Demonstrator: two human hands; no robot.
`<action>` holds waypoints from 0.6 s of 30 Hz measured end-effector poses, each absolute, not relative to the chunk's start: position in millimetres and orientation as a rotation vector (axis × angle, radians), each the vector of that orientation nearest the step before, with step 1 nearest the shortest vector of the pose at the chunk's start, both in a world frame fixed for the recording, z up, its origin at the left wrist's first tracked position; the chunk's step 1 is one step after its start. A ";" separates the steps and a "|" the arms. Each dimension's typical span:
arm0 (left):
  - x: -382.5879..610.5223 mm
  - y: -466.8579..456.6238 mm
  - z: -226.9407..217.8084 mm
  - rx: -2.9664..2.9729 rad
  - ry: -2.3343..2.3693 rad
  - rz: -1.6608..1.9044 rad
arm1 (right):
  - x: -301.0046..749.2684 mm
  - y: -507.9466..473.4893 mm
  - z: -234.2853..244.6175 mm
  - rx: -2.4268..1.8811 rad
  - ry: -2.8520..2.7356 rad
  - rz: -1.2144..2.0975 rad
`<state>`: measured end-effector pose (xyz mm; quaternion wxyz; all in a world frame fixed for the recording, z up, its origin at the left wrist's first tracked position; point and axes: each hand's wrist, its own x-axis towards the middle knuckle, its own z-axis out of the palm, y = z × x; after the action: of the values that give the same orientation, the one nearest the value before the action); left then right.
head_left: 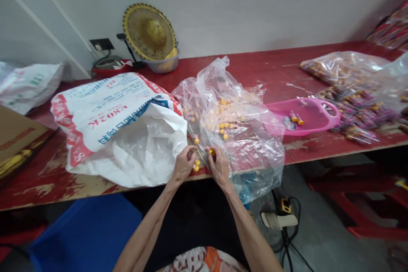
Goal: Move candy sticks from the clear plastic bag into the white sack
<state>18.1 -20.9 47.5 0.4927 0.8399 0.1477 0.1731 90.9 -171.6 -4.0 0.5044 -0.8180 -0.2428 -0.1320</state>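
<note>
Both hands work close together at the table's front edge. My right hand (218, 165) pinches a small yellow-and-pink plastic piece (211, 151) between thumb and fingers. Opposite it, my left hand (185, 164) has its thumb and forefinger pressed together; what lies in them is too small to make out. A couple of similar yellow pieces (196, 165) lie on the table beside the left fingers, and another piece (196, 139) lies just beyond. A clear plastic bag (255, 148) spreads behind and right of my right hand, with many yellow-and-pink pieces (225, 125) in it.
A white woven sack (105, 110) gapes at left. A pink plastic tray (314, 114) with a few pieces stands right, before bagged pieces (366, 108). A round fan (149, 32) is at the back. Below are a blue bin (89, 233) and a red stool (360, 204).
</note>
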 end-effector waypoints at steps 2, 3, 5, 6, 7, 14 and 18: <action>4.0 -2.9 53.7 1.924 0.459 0.440 | 90.9 -171.5 -4.1 -1.978 -0.590 -0.314; -2.9 9.5 56.9 1.887 0.537 0.498 | 90.9 -171.2 -4.2 -1.979 -0.591 -0.315; -11.4 38.9 62.6 1.890 0.722 0.622 | 90.6 -170.8 -4.4 -1.980 -0.593 -0.320; -11.4 54.3 64.7 1.915 0.811 0.617 | 90.5 -170.6 -4.6 -1.978 -0.589 -0.324; -8.3 69.2 66.2 1.959 0.882 0.558 | 90.4 -170.4 -4.8 -1.977 -0.584 -0.328; 55.3 123.2 65.8 2.170 0.841 0.152 | 92.7 -170.0 -7.8 -1.989 -0.598 -0.364; 72.6 129.3 63.9 2.178 0.753 0.035 | 94.1 -169.3 -8.9 -1.985 -0.597 -0.407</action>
<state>72.6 129.3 63.9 0.4063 0.8635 0.2985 0.0138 94.1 -169.3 -8.9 0.4922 -0.8180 -0.2458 -0.1679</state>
